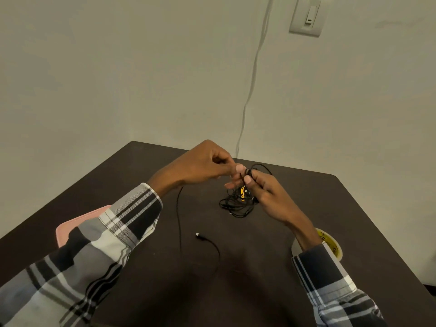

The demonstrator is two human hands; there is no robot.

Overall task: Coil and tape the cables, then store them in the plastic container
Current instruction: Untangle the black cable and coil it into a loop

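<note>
The left hand (207,166) and the right hand (264,192) meet above the middle of the dark table (330,208), both pinching a small loop of thin black cable (258,166) between thumb and fingers. Just beneath them a loose tangle of black cables (236,205) lies on the table, with something yellow showing inside it. One strand runs from under the left hand toward the near edge, and a free connector end (197,235) lies near the middle. A roll of clear tape (330,244) sits partly hidden by the right wrist; a pink lid-like object (77,223) shows beside the left sleeve.
</note>
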